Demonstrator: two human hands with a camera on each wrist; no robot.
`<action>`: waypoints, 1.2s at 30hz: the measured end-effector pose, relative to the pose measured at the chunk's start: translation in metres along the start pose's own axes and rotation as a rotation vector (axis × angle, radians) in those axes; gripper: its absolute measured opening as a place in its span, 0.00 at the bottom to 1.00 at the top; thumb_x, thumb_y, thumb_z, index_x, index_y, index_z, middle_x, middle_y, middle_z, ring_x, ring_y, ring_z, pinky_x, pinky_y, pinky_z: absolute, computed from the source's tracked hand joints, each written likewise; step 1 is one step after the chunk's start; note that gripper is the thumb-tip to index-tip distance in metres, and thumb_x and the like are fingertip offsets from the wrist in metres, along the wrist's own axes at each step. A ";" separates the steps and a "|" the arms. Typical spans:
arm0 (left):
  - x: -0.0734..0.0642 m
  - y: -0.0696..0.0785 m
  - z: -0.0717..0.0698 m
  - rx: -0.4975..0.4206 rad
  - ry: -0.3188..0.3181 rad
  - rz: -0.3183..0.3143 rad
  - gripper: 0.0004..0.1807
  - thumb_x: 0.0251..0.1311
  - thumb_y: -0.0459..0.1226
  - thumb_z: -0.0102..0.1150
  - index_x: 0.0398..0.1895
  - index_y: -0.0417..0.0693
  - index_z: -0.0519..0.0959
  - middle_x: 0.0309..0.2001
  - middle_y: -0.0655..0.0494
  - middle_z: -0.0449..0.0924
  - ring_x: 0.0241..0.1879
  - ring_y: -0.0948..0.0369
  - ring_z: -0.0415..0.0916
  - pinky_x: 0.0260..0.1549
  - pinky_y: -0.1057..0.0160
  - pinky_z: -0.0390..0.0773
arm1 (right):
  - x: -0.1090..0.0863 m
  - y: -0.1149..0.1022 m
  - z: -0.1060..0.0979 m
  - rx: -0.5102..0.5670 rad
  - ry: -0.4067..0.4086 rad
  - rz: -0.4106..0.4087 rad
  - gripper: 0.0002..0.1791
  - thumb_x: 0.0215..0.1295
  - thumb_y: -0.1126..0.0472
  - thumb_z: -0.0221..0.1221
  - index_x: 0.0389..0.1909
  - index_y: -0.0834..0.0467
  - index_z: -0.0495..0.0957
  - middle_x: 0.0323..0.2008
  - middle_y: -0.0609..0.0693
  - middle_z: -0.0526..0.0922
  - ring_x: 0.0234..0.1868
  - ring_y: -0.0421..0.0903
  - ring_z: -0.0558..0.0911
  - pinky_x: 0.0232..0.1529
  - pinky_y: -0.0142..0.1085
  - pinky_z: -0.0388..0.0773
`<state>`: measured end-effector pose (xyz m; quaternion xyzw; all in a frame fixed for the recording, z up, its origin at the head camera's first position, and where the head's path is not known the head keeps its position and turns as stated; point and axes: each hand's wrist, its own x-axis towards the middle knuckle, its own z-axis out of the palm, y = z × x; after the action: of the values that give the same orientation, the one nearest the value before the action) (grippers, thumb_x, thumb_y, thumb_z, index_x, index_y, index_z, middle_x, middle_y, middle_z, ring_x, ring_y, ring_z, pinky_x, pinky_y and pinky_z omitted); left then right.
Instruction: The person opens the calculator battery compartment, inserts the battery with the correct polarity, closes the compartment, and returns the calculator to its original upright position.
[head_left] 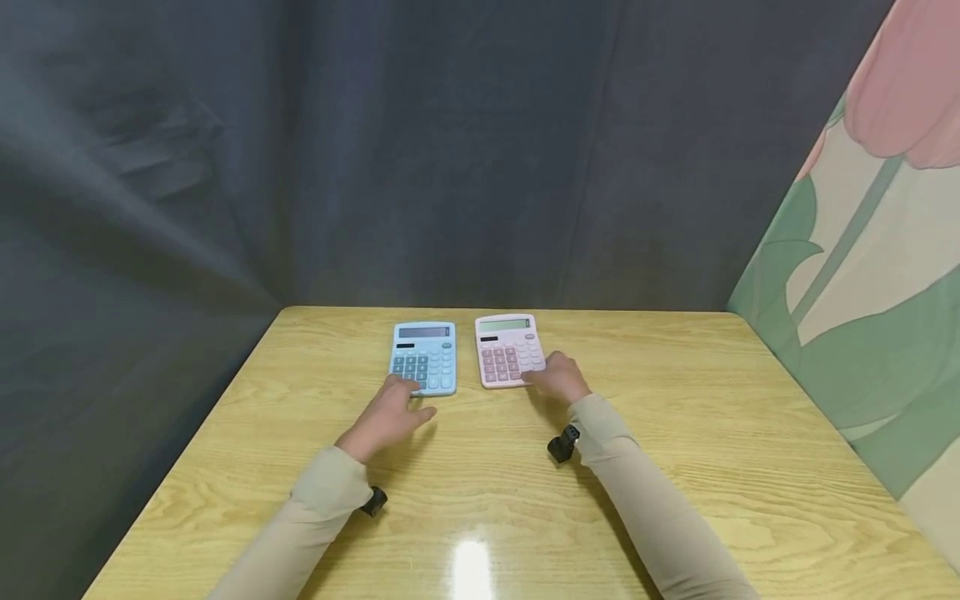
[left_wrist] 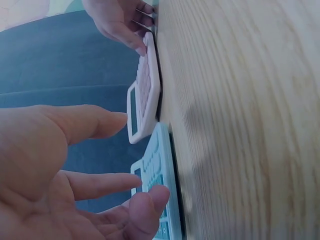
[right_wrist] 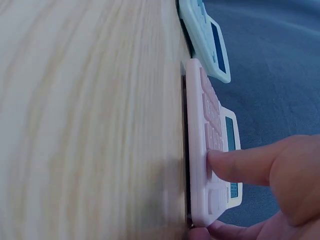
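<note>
A blue calculator (head_left: 424, 358) lies left of centre toward the back of the table, and a pink calculator (head_left: 509, 350) lies just to its right. My left hand (head_left: 386, 419) is at the blue one's lower left, its fingers over the bottom keys. In the left wrist view that hand's thumb (left_wrist: 95, 121) stands out, apart from the calculator. With the right hand (head_left: 558, 377) I grip the pink calculator by its lower right corner. The right thumb (right_wrist: 245, 165) rests on its keys in the right wrist view, other fingers at the side edge.
The wooden table (head_left: 480, 475) ends at a dark curtain (head_left: 465, 167) behind the calculators. A wall with a painted tulip (head_left: 900, 92) borders the right side. A small black camera (head_left: 562, 444) sits on the right wrist, another black camera (head_left: 373, 502) on the left.
</note>
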<state>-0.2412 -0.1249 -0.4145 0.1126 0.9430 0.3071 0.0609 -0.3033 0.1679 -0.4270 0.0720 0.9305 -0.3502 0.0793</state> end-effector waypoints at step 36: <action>0.000 0.016 0.014 -0.144 -0.037 0.146 0.30 0.69 0.43 0.60 0.70 0.39 0.69 0.57 0.41 0.78 0.53 0.49 0.77 0.52 0.47 0.78 | -0.047 -0.018 -0.015 0.013 0.008 -0.110 0.34 0.58 0.53 0.68 0.59 0.69 0.70 0.49 0.62 0.81 0.43 0.53 0.79 0.42 0.44 0.77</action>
<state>-0.2354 -0.1046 -0.4166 0.1821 0.9064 0.3758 0.0636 -0.2619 0.1608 -0.3956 0.0226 0.9311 -0.3597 0.0557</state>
